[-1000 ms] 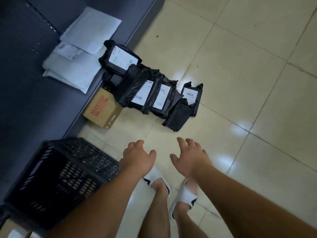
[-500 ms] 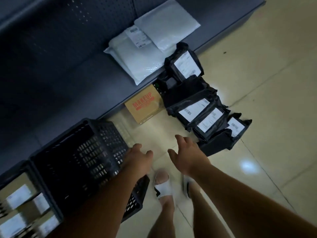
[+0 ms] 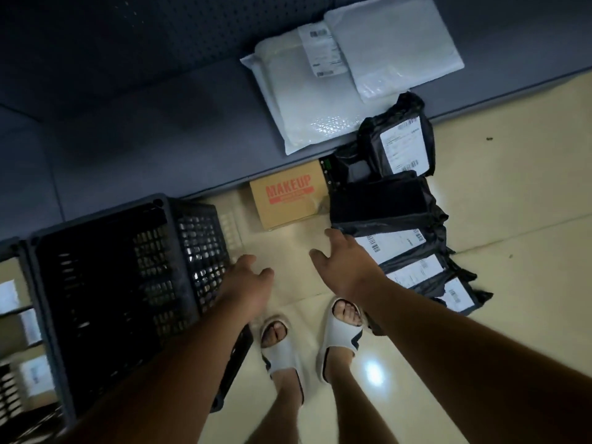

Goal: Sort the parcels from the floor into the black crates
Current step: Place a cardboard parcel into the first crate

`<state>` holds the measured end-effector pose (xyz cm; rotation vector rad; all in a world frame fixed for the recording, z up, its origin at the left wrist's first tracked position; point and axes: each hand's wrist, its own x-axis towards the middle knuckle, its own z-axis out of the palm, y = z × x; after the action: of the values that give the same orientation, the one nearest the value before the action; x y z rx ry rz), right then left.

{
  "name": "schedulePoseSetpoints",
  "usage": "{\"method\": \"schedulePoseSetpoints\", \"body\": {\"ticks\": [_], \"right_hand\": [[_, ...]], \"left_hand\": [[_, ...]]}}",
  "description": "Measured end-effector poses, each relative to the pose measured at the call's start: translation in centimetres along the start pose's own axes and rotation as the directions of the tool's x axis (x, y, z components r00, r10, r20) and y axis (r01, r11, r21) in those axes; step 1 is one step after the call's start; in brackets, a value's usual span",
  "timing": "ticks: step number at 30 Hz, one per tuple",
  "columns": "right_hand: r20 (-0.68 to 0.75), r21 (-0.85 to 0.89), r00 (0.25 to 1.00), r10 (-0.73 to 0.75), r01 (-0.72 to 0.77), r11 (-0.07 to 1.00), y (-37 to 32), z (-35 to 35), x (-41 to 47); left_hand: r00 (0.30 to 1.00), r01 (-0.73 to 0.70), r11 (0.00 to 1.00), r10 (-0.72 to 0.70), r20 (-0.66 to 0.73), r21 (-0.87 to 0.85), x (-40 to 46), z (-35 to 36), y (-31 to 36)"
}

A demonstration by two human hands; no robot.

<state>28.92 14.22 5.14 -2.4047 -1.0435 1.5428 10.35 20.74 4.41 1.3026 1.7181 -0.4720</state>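
Several black bagged parcels with white labels [image 3: 400, 241] lie in a row on the tiled floor at the right. A brown MAKEUP box [image 3: 288, 200] sits left of them against the dark bench. My right hand [image 3: 339, 264] is open with fingers spread, its fingertips at the near edge of the parcel row. My left hand [image 3: 248, 283] is open and holds nothing, hovering beside the right wall of an empty black crate [image 3: 189, 251]. A second crate [image 3: 12, 315] at the far left holds labelled parcels.
A dark bench [image 3: 144, 149] runs along the back, carrying two white padded mailers [image 3: 307, 100]. My feet in white slides [image 3: 339, 334] stand between crate and parcels. Bare tiled floor [image 3: 512, 219] stretches right.
The view has swung left and down, bringing the crates and bench into fuller sight. My right hand has reached forward to the edge of the black parcels; my left stays by the crate.
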Motion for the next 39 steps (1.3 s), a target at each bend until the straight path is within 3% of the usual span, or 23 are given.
{"method": "schedulePoseSetpoints", "body": {"ticks": [11, 19, 23, 29, 33, 39], "right_hand": [[0.009, -0.106, 0.999, -0.036, 0.037, 0.994, -0.4, 0.6, 12.0], [-0.113, -0.062, 0.992, 0.058, -0.065, 0.996, -1.4, 1.0, 21.8], [-0.137, -0.129, 0.984, 0.115, -0.132, 0.983, -2.1, 0.8, 25.7], [-0.066, -0.270, 0.987, 0.144, -0.156, 0.950, -2.1, 1.9, 27.3], [-0.038, -0.388, 0.998, 0.048, -0.059, 0.920, -2.2, 2.1, 27.9], [-0.037, -0.254, 0.993, 0.108, -0.114, 0.960, -2.8, 1.9, 27.6]], "left_hand": [[1.000, -0.010, 0.999, 0.010, 0.002, -0.039, 11.0, 2.6, -0.2], [0.996, -0.018, 0.990, 0.006, -0.089, -0.138, 19.5, 1.8, 1.9], [0.996, 0.018, 0.976, -0.038, -0.087, -0.219, 22.8, 1.4, 3.4], [0.998, 0.054, 0.910, -0.062, -0.008, -0.410, 25.1, 2.7, 3.1], [0.999, 0.036, 0.884, -0.041, 0.000, -0.466, 25.5, 3.6, 2.9], [0.996, 0.074, 0.857, -0.084, 0.003, -0.509, 25.4, 4.2, 3.5]]}}
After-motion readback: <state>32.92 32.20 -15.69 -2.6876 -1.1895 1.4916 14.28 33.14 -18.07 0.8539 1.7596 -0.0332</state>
